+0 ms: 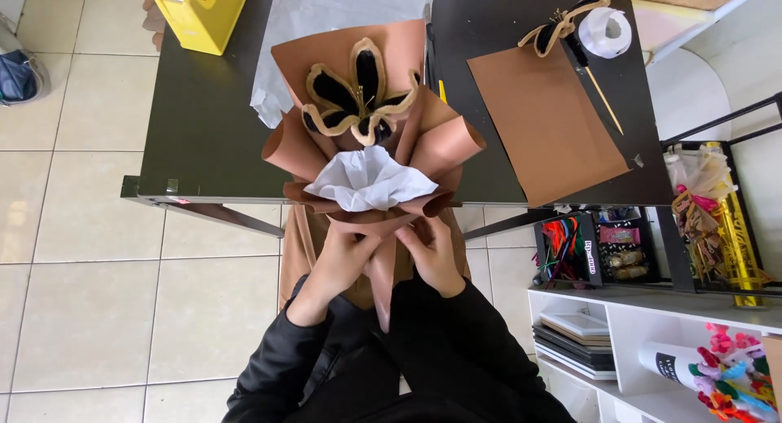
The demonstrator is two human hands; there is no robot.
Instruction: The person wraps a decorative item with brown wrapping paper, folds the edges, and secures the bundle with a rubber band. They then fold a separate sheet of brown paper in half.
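Seen from above, both hands meet at the narrow neck of a bouquet wrapped in brown paper, held out over the near edge of a black table. The left hand closes around the gathered stem of the wrap from the left side, fingers curled on the paper, and the right hand presses in from the other side with its fingers pinched on a fold; together they clamp the neck so the layered sheets keep their flared shape. Below the hands a tail of brown wrap hangs down toward the person's dark jacket. At the top of the bouquet sits a black flower with tan-edged petals, backed by the tallest brown sheet, and a puff of white tissue fills the front, just above the hands. On the table behind lie a pale translucent sheet, a spare flat sheet of brown paper, a thin wooden stick and what looks like a roll of white ribbon, though it is small in view. A yellow bag stands at the table's far left corner, and white shelves with craft supplies sit to the right.
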